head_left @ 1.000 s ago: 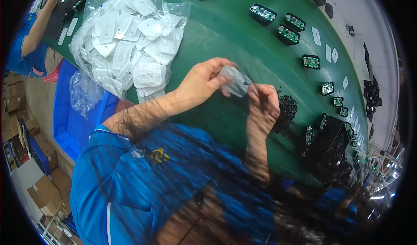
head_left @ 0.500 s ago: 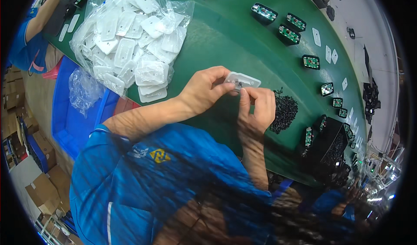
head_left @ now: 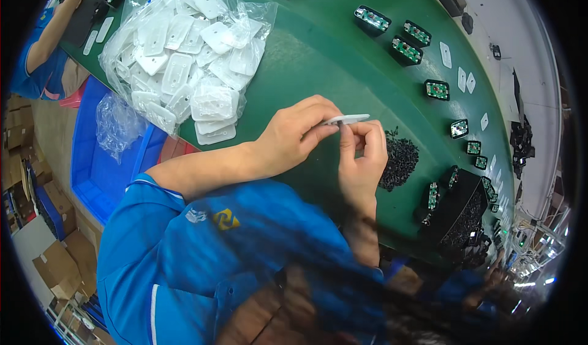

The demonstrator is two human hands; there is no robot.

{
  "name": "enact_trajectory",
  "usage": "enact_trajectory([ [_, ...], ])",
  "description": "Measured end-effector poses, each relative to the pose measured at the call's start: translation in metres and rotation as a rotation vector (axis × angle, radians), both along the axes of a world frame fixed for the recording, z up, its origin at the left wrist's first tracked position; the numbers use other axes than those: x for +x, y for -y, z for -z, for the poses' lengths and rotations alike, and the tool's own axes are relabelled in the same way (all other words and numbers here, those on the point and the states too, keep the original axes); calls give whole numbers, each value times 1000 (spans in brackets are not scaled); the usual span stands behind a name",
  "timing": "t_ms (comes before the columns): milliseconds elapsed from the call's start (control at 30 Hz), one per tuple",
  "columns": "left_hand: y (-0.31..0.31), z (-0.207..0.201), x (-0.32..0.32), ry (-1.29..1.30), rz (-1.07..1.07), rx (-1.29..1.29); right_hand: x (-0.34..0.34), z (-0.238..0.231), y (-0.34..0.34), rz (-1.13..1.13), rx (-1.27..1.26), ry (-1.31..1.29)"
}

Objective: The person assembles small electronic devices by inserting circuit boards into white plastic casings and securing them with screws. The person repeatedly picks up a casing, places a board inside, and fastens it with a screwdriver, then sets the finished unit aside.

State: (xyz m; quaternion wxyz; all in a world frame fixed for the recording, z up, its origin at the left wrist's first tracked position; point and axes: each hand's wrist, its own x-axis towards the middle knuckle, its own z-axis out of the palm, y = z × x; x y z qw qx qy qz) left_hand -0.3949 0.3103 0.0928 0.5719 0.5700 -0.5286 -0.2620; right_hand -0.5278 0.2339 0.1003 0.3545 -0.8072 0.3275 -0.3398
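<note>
Between my hands is a white plastic cover plate [head_left: 355, 117], tilted so that mostly its thin edge shows. My left hand [head_left: 299, 131] pinches its left end between thumb and fingers. Just below the plate, my right hand [head_left: 364, 155] is closed, thumb against fingertips at the underside; a tiny dark part seems to be there, too small to make out. Beside my right hand lies a heap of small black parts [head_left: 401, 161] on the green table [head_left: 306, 51]. Left of my hands, an open clear plastic bag [head_left: 260, 23] holds many similar white plates [head_left: 176, 74].
Black housings with green circuit boards [head_left: 437, 90] stand along the table's right side, with loose white plates [head_left: 446, 55] beyond them. A black box [head_left: 456, 207] stands at right. A blue bin [head_left: 92, 167] sits at left. A co-worker's arm [head_left: 52, 33] reaches in at upper left.
The white plate has been tipped from showing its broad face to nearly edge-on. Both hands stay close together around it, with the left fingers turned slightly.
</note>
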Motion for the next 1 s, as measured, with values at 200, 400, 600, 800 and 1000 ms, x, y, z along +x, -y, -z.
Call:
enact_trajectory([
  [200,1,1,7,-24,25,147,3,18,-1,1,-95,-11],
  [400,3,5,8,-533,120,309,-8,0,3,76,149,89],
  [600,0,1,5,-483,138,346,-13,-1,16,-133,659,121],
  [800,5,-5,10,-500,240,410,-14,-7,27,-182,736,139],
  [1000,11,-1,17,-691,168,347,-4,3,25,-99,923,281],
])
